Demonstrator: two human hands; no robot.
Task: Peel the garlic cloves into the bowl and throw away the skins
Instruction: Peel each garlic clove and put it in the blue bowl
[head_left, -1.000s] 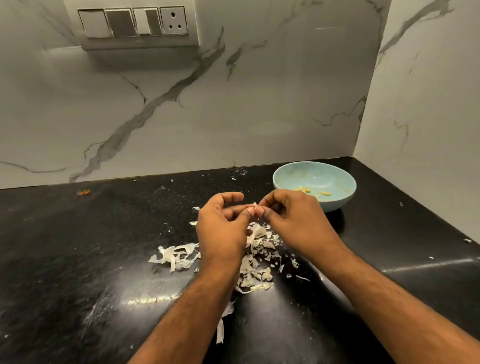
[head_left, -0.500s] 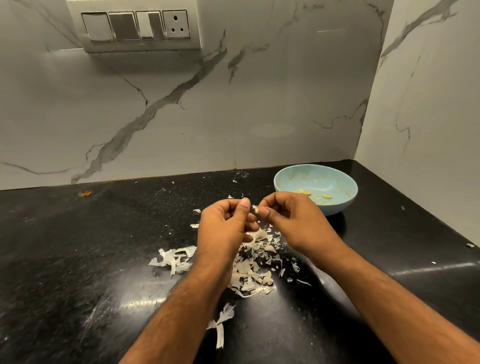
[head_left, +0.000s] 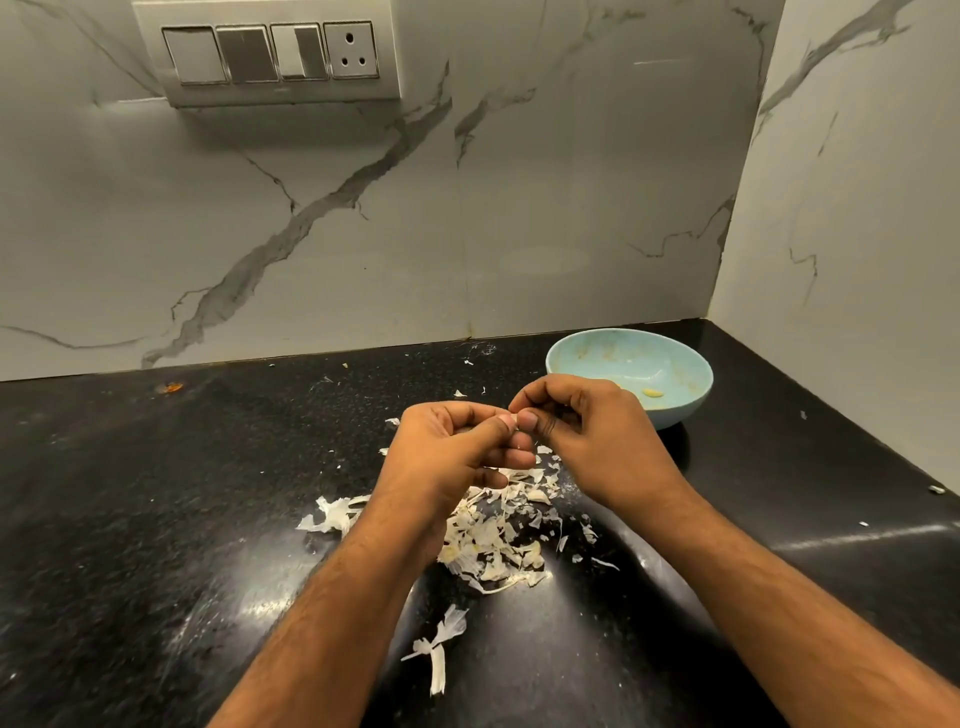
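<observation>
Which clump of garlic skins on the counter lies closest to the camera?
The small fan-shaped clump between the forearms; the main pile and the left clump lie farther back.

A black stone-like countertop (head_left: 156, 519), polished and finely speckled, is shown with glossy highlights at 5 o'clock. Dry, papery, off-white garlic skins (head_left: 493, 540) are seen at the centre, and a smooth, matt pale-blue bowl (head_left: 675, 364) at 2 o'clock. The wall (head_left: 363, 208) is faced in smooth grey-veined marble-look slabs.
</observation>
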